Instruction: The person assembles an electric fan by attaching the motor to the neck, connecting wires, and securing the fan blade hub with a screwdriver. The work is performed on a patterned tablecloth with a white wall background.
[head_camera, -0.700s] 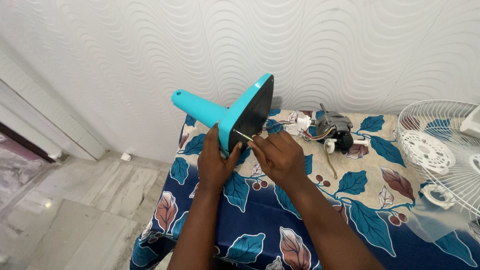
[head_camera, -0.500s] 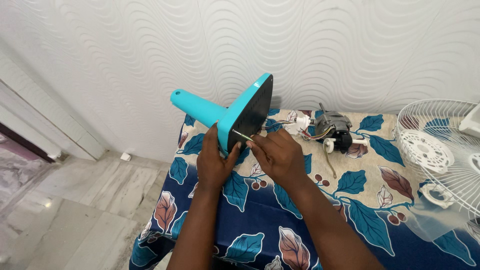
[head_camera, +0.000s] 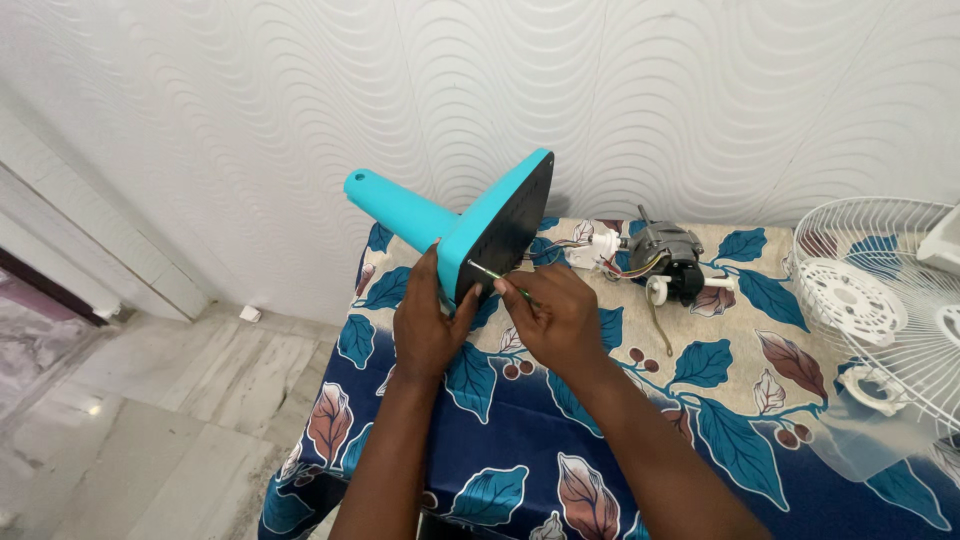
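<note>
Gripping the teal base (head_camera: 470, 225) at its lower rim, my left hand (head_camera: 428, 325) holds it tilted above the table (head_camera: 560, 440); my right hand (head_camera: 555, 315) pinches a thin screwdriver (head_camera: 490, 273) against its dark underside. Rigid, light plastic, probably slick; the rim seems the surest hold.

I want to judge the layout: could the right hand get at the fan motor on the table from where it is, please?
Probably yes: the right hand holds a thin screwdriver at the teal fan base, and only bare tablecloth separates it from the fan motor.

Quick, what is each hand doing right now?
Left hand: closed around the rim of the teal fan base.
Right hand: pinching a thin screwdriver, tip against the base's underside.
</note>
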